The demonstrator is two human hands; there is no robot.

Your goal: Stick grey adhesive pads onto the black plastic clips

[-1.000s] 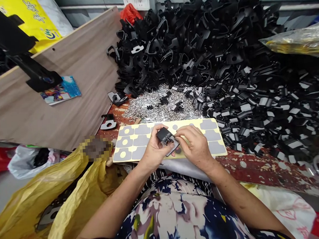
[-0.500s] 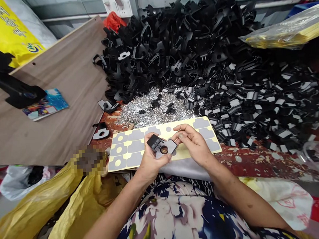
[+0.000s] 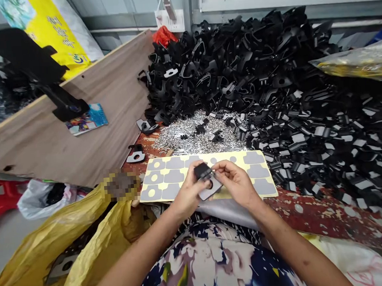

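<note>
Right hand [image 3: 237, 184] has moved from the end of the black clip [image 3: 202, 171] to its middle — its hold unclear; left hand [image 3: 188, 193] clasps the clip above the sticker sheet [image 3: 173, 176], silver pieces [image 3: 187, 129] at twelve o'clock.

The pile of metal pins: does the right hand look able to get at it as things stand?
Likely yes: the pile of metal pins lies just beyond the flat sticker sheet, with nothing tall between. But the right hand is busy at the black plastic part in the left hand.
</note>
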